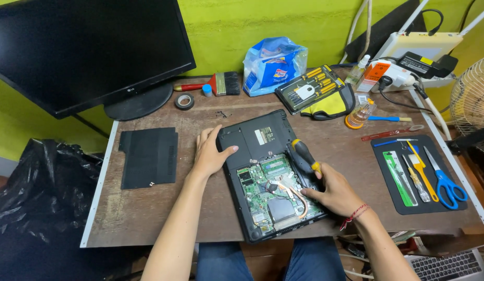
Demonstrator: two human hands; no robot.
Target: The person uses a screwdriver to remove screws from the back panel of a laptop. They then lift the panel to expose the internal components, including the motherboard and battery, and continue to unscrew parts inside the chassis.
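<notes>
One opened laptop (268,171), one monitor (85,52), one black-and-yellow screwdriver (303,156), one brush (216,84), one tape roll (184,101), one scissors (444,179)

A worn, rough wooden table (148,208) was seen; the laptop (257,138) shell was matt black plastic, its heat pipe (299,195) coppery metal.

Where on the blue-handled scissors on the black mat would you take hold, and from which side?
Grip the scissors by the blue loop handles, which lie at the near end of the black mat, toward the person. The blades point away toward the wall, so coming from the near side keeps fingers off the edges.
</notes>
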